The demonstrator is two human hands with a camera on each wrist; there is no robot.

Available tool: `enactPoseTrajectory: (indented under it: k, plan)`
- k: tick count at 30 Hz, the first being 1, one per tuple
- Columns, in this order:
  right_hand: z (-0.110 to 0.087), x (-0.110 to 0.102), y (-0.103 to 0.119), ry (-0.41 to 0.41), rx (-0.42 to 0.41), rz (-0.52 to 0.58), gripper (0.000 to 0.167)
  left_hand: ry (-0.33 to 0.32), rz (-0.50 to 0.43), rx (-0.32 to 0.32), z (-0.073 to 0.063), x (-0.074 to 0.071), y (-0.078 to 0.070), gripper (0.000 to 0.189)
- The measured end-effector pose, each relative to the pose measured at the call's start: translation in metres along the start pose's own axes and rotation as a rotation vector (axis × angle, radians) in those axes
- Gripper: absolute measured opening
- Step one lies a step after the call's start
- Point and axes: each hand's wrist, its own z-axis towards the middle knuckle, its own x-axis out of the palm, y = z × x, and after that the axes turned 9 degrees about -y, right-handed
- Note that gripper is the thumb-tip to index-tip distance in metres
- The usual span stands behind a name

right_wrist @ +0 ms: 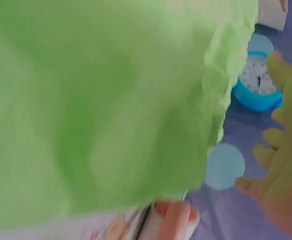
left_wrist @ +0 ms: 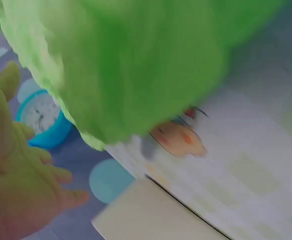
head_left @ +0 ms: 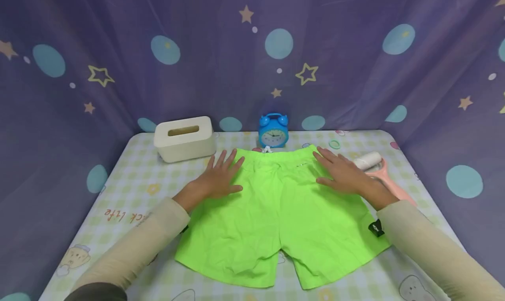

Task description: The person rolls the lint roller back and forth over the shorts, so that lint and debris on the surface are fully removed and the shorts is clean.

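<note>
Head view. Shorts (head_left: 280,209), one pair, neon green; laid flat on the tabletop (head_left: 130,182), waistband away from the person, legs toward the person. Fabric thin, matt, lightly creased; waistband gathered; pale drawstring (head_left: 267,149) at its centre; black tag (head_left: 376,227) at the right-hand side. Handling, as judged: light, limp, not fragile, quick to wrinkle or slide; best taken by the two waistband corners or the leg hems. Left hand (head_left: 218,178), palm down, fingers spread, at the left waistband corner. Right hand (head_left: 342,173), likewise spread, at the right corner. Neither pinches the cloth; pressure cannot be told. Around: tissue box (head_left: 187,150), cream, smooth, rounded block with a slot; alarm clock (head_left: 273,132), blue, glossy, twin bells; lint roller (head_left: 394,188), white cylinder, pink handle, beside the right hand; ring (head_left: 334,144), small, green. Tabletop covering: pale check with cartoon prints. Curtain (head_left: 221,90) behind: purple, soft folds, stars and ovals.

Left wrist view. Shorts close to the camera, blurred, edge ruffled. Left hand at the frame's side, fingers apart, holding nothing. Tissue box corner below.

Right wrist view. Shorts fill most of the frame, waistband edge crimped. Right hand at the frame's side, fingers apart, no grip seen. Lint roller partly hidden beneath the cloth's outline.
</note>
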Motion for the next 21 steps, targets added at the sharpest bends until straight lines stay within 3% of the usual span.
enactPoseTrajectory:
  k: [10,17,21]
  plan:
    - [-0.031,-0.030,-0.034,-0.112,0.142,0.031,0.057,-0.024,-0.104,0.084,-0.019,-0.011,0.038,0.066]
    - [-0.059,-0.042,-0.059,-0.054,0.306,0.066,0.066,0.042,-0.134,0.075,-0.039,-0.003,0.053,0.065]
    - [-0.077,-0.038,-0.075,-0.093,0.306,0.049,0.061,0.039,-0.136,0.102,-0.049,0.000,0.058,0.065]
